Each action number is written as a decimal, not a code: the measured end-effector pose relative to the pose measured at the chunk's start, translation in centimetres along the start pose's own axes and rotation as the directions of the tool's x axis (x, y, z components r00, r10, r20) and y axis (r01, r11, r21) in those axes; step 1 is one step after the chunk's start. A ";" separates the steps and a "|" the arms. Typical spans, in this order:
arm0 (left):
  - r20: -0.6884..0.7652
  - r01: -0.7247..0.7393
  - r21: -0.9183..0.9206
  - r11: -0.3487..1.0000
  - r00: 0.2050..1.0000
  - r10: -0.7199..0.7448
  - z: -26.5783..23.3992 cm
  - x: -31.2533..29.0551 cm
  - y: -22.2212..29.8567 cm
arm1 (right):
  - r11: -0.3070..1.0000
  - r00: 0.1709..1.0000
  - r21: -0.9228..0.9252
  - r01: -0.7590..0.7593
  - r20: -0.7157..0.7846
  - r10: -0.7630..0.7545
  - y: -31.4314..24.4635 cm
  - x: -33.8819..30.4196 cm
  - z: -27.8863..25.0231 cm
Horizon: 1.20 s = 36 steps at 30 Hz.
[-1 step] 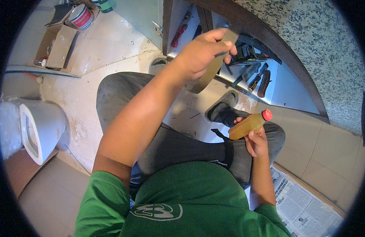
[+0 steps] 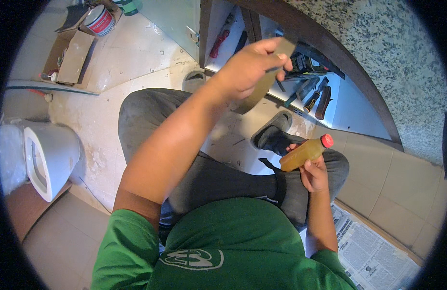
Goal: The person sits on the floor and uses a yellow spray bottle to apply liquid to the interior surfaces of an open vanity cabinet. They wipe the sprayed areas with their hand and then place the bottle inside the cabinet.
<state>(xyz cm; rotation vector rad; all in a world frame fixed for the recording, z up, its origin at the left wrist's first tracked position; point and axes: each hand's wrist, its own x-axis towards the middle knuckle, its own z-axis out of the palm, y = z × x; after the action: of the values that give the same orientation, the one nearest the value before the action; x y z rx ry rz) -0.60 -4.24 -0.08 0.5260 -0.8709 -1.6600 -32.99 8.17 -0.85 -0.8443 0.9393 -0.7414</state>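
Note:
My left hand (image 2: 255, 65) is raised in front of the open cabinet, fingers closed on a flat olive-brown strip (image 2: 262, 92). One end of the strip sticks out past my fingertips and the other hangs below the palm; its exact kind is unclear. Over my right knee, my right hand (image 2: 314, 175) grips a small clear bottle (image 2: 301, 154) of yellow-brown liquid. The bottle lies tilted, its red cap (image 2: 327, 140) on and pointing up to the right. A gap separates the strip from the bottle.
Hand tools with dark handles (image 2: 323, 102) lie on the cabinet's lower shelf, beneath a curved speckled stone counter (image 2: 373, 48). A glass door (image 2: 175, 21) stands open. A toilet (image 2: 57, 154) is at left, a cardboard box (image 2: 76, 58) and paint tub (image 2: 99, 21) far left, newspaper (image 2: 368, 246) at lower right.
My left hand and the strip have shifted slightly to the right, and the strip is turned a little. My right hand and the bottle look the same.

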 end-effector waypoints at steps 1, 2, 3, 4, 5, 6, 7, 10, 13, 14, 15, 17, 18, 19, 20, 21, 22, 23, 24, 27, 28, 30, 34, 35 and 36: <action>0.005 0.032 -0.016 0.999 0.999 -0.032 0.5 -0.1 -0.2 | 1.000 1.000 0.005 0.001 -0.007 -0.001 -0.1 0.0 0.3; 0.010 0.065 -0.032 0.997 0.998 -0.064 0.9 -0.1 -0.4 | 1.000 1.000 0.010 0.001 -0.013 -0.001 -0.1 0.1 0.4; 0.017 0.094 -0.047 0.994 0.995 -0.093 1.1 -0.1 -0.4 | 1.000 1.000 0.015 0.003 -0.011 -0.002 -0.2 0.3 0.5; 0.010 0.139 -0.017 0.990 0.990 -0.138 1.1 -0.2 -0.6 | 1.000 1.000 0.020 0.003 -0.008 -0.003 -0.2 0.5 0.5; 0.000 0.183 0.012 0.983 0.983 -0.183 0.9 -0.2 -0.9 | 1.000 1.000 0.024 0.003 -0.005 -0.003 -0.3 0.7 0.5; -0.012 0.229 0.037 0.973 0.973 -0.229 0.6 -0.4 -1.3 | 1.000 1.000 0.028 -0.001 -0.010 0.002 -0.4 0.7 0.5; -0.064 0.207 0.048 0.977 0.977 -0.204 0.2 -0.5 -1.7 | 0.999 1.000 0.031 -0.006 -0.014 0.007 -0.4 0.7 0.6; -0.206 0.123 0.045 0.991 0.972 -0.111 -1.1 -0.7 -1.1 | 0.999 1.000 0.033 -0.003 -0.011 0.004 -0.4 0.7 0.8; -0.300 0.033 -0.016 0.999 0.953 -0.036 -2.4 -1.1 1.5 | 1.000 1.000 0.014 0.007 0.014 -0.007 0.0 0.8 0.4; -0.305 0.022 -0.035 0.999 0.952 -0.032 -2.6 -1.3 2.3 | 1.000 1.000 0.005 0.010 0.025 -0.010 0.1 0.8 0.1; -0.310 0.010 -0.057 0.998 0.950 -0.027 -2.9 -1.5 3.0 | 1.000 1.000 0.005 0.010 0.025 -0.010 0.0 0.9 0.1; -0.299 -0.013 -0.052 0.999 0.954 -0.003 -3.5 -1.4 3.5 | 1.000 1.000 0.006 0.009 0.024 -0.009 0.0 0.9 0.1; -0.285 -0.031 -0.070 0.997 0.958 0.010 -3.6 -1.3 3.7 | 1.000 1.000 0.001 0.005 0.027 -0.005 0.0 0.9 0.1; -0.271 -0.049 -0.089 0.995 0.962 0.023 -3.6 -1.2 3.8 | 1.000 1.000 -0.004 0.001 0.028 -0.001 -0.1 0.9 0.2; -0.257 -0.066 -0.108 0.992 0.966 0.036 -3.7 -1.1 3.9 | 1.000 1.000 -0.009 -0.003 0.029 0.003 -0.1 0.9 0.2; -0.239 -0.065 -0.101 0.993 0.970 0.039 -3.5 -1.2 4.1 | 1.000 0.999 -0.009 -0.002 0.032 0.002 -0.1 0.9 0.1; -0.220 -0.065 -0.095 0.993 0.975 0.042 -3.3 -1.2 4.4 | 1.000 0.999 -0.010 -0.001 0.035 0.001 0.0 0.9 0.1; -0.200 -0.064 -0.089 0.994 0.979 0.045 -3.2 -1.2 4.5 | 1.000 0.999 -0.010 0.001 0.037 0.000 0.0 0.9 0.1; -0.204 -0.064 -0.051 0.997 0.977 0.052 -3.2 -1.3 4.4 | 1.000 1.000 -0.008 0.000 0.030 0.000 0.0 0.8 0.1; -0.201 -0.069 0.043 0.997 0.977 0.076 -3.1 -1.2 4.1 | 1.000 1.000 -0.006 0.001 0.021 -0.001 0.0 0.8 0.2; -0.191 -0.074 0.063 0.995 0.978 0.085 -3.0 -1.1 3.8 | 1.000 1.000 -0.007 0.003 0.026 -0.002 0.0 0.8 0.1; -0.166 -0.080 0.100 0.992 0.982 0.096 -2.5 -0.8 3.3 | 1.000 0.999 -0.011 0.005 0.032 -0.005 0.1 0.8 0.0; -0.112 -0.030 0.197 0.980 0.992 0.053 -0.4 -0.3 2.1 | 1.000 1.000 -0.027 0.009 0.024 -0.008 0.1 0.8 -0.2; -0.091 0.007 0.189 0.982 0.996 0.010 0.0 -0.3 1.8 | 0.999 1.000 -0.032 0.009 0.020 -0.008 0.1 0.7 -0.2; -0.072 0.043 0.182 0.982 0.997 -0.030 0.5 -0.2 1.7 | 1.000 1.000 -0.030 0.007 0.017 -0.007 0.1 0.7 -0.1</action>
<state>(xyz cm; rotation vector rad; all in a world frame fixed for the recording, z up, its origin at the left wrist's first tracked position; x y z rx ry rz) 0.17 -4.11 1.55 0.7263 -0.9737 -1.5935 -32.82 7.60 -1.26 -0.8796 0.9349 -0.7268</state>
